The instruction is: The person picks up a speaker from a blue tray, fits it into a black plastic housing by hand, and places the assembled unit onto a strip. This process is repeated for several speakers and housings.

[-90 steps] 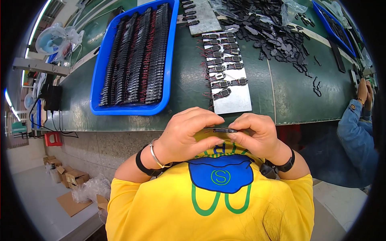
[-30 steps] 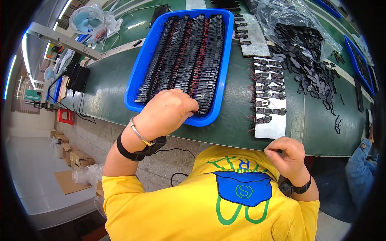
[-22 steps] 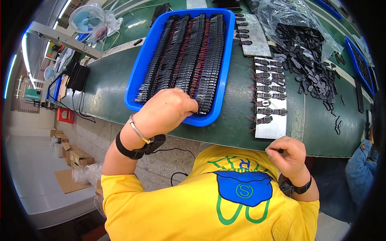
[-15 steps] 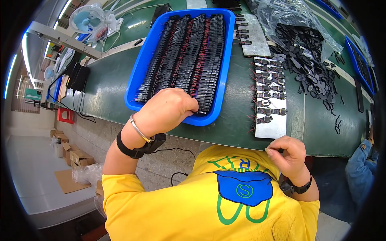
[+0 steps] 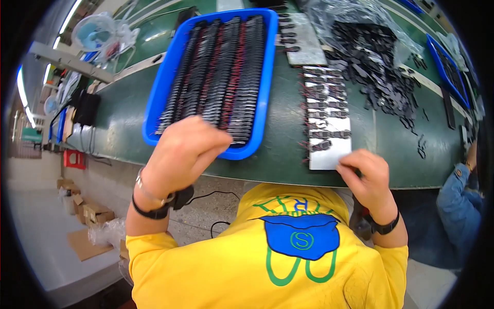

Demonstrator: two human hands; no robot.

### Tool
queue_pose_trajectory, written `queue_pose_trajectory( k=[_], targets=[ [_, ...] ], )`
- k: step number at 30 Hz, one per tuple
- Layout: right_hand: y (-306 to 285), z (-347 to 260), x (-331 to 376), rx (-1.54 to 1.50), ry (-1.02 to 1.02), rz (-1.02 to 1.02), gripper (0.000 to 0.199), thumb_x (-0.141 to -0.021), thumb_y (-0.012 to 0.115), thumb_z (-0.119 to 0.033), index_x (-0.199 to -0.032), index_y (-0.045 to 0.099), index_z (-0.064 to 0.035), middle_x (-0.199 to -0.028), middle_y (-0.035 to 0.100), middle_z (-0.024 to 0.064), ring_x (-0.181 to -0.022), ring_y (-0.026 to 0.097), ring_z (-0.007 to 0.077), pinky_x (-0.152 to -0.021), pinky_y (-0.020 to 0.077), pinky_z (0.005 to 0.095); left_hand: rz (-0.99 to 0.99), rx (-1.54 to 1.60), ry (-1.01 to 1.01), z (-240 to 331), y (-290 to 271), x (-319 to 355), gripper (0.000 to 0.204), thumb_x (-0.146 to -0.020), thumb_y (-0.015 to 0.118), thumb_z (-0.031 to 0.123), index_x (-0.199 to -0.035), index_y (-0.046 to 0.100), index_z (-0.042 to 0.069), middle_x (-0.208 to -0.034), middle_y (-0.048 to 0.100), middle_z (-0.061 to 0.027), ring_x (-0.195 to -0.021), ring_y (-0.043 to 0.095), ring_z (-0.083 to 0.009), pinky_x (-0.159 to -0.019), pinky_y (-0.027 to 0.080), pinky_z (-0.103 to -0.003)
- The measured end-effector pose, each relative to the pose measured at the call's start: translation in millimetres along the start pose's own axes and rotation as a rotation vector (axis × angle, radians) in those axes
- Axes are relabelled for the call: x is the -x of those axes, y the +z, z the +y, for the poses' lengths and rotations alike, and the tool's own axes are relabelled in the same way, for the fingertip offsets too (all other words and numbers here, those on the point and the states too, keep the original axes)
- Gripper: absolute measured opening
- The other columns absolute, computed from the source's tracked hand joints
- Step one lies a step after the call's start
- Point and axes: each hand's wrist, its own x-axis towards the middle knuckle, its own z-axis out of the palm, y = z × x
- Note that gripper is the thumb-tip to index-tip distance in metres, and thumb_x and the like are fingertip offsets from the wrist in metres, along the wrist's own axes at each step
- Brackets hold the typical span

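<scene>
A blue tray (image 5: 261,121) holds long rows of small black parts (image 5: 242,87) with red wires between them. Over its near edge hangs my left hand (image 5: 188,144), thumb and fingers pinched together and a little blurred; anything between them is hidden. To the right, a pale metal plate (image 5: 329,161) carries two columns of small black strap-like pieces (image 5: 320,114) with thin red wires on its left side. My right hand (image 5: 368,175) is at the plate's near right corner, fingers curled against the thumb. What it holds, if anything, cannot be made out.
A heap of flat black pieces (image 5: 378,72) spills from a clear plastic bag (image 5: 355,13). Behind the plate lies another metal plate (image 5: 304,44) with black pieces. A fan (image 5: 95,32) stands far left; a co-worker's blue sleeve (image 5: 455,206) is at right.
My right hand has moved up to the near edge of the metal plate. My left hand has drawn slightly left along the tray's near edge. The whole view has shifted a little.
</scene>
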Motion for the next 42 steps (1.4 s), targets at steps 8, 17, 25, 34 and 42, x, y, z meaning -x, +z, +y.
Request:
queue_pose_trajectory(
  k=[8,17,25,34,42],
  targets=[
    [3,7,-38,0.262,-0.121,-0.147,0.020,-0.070,0.074,-0.006,-0.088,0.066,-0.0037,-0.081,0.058,0.0072,-0.071,0.060,0.0264,-0.059,0.0475,0.0356,-0.169,0.444,0.230,43,63,-8,0.015,-0.072,0.075,0.007,-0.086,0.068,0.004,-0.076,0.066,-0.0068,-0.066,0.060,-0.0256,-0.059,0.049,-0.034],
    [4,9,-23,0.234,-0.171,-0.084,0.022,-0.068,0.074,-0.005,-0.088,0.064,-0.0055,-0.079,0.057,0.0073,-0.070,0.059,0.0272,-0.059,0.0469,0.0367,-0.118,0.725,-0.304,52,98,-23,0.021,-0.082,0.071,0.005,-0.102,0.064,0.001,-0.084,0.067,-0.0050,-0.076,0.064,-0.0131,-0.062,0.052,-0.027],
    [6,-16,-9,0.143,-0.267,0.046,0.030,-0.062,0.077,-0.002,-0.088,0.063,-0.0021,-0.077,0.057,0.0078,-0.063,0.057,0.0273,-0.055,0.0461,0.0359,-0.073,1.353,-0.647,56,112,-39,0.049,-0.087,0.066,0.002,-0.130,0.044,-0.001,-0.092,0.066,-0.0064,-0.077,0.065,-0.0134,-0.065,0.054,-0.023],
    [7,-18,-2,0.102,-0.224,0.112,0.033,-0.061,0.078,-0.003,-0.090,0.063,-0.0004,-0.083,0.062,0.0103,-0.067,0.061,0.0286,-0.058,0.0498,0.0357,-0.060,1.407,-0.610,59,119,-42,0.048,-0.086,0.065,0.001,-0.129,0.044,-0.001,-0.089,0.066,-0.0068,-0.073,0.065,-0.0127,-0.064,0.054,-0.023],
    [6,-14,10,0.044,-0.221,0.082,0.035,-0.064,0.077,-0.004,-0.096,0.061,-0.0011,-0.075,0.062,0.0107,-0.065,0.064,0.0279,-0.058,0.0521,0.0349,-0.070,1.526,-0.644,55,119,-41,0.033,-0.085,0.066,0.000,-0.117,0.056,-0.003,-0.088,0.066,-0.0075,-0.072,0.065,-0.0124,-0.063,0.053,-0.021]
  ],
)
